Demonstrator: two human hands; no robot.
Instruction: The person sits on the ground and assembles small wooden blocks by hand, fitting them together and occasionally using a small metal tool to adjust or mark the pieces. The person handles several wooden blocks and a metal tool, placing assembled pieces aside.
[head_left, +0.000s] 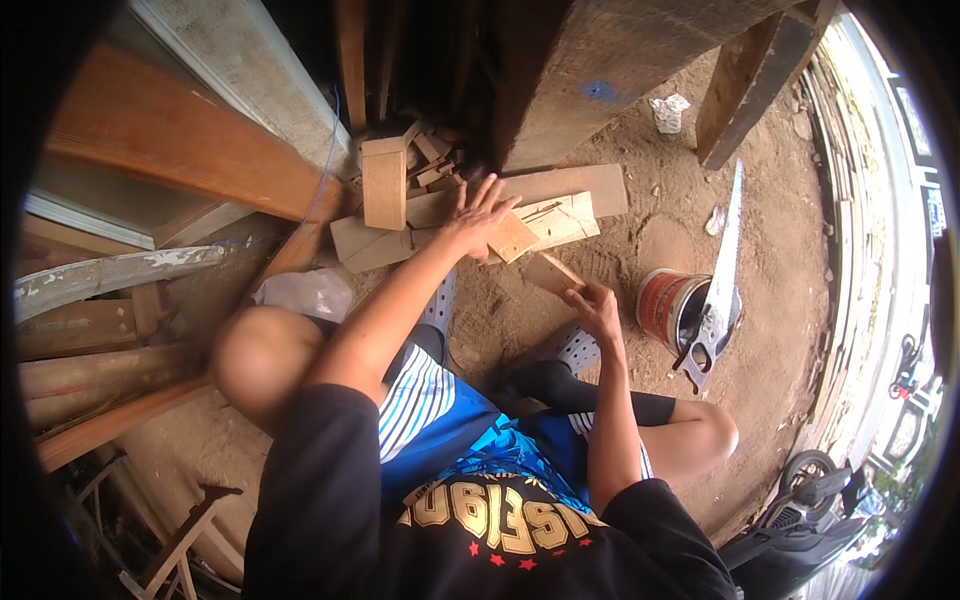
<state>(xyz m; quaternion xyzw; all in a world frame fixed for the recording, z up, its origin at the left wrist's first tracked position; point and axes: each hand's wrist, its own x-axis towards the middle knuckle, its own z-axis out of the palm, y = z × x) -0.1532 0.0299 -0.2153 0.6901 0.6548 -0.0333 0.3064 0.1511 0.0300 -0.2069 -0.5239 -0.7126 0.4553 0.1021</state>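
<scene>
My left hand (472, 222) reaches forward with its fingers stretched and spread. It lies at the left edge of a small light-brown wood block (513, 238), apparently touching it. That block rests at an angle over a pale board (562, 220) with dark marks. My right hand (598, 313) is closed around the near end of a short flat wood piece (553, 274), which points toward the block. Farther back lies a longer plank (600, 187) on the dirt. To the left, an upright wood block (384, 190) stands on another plank (365, 245).
A hand saw (722, 270) leans on an orange-red bucket (661, 305) at the right. Small offcuts (432, 160) are heaped behind the upright block. A large timber beam (600, 80) rises ahead. Boards lean at left beside a plastic bag (308, 292). A motorcycle (800, 530) stands lower right.
</scene>
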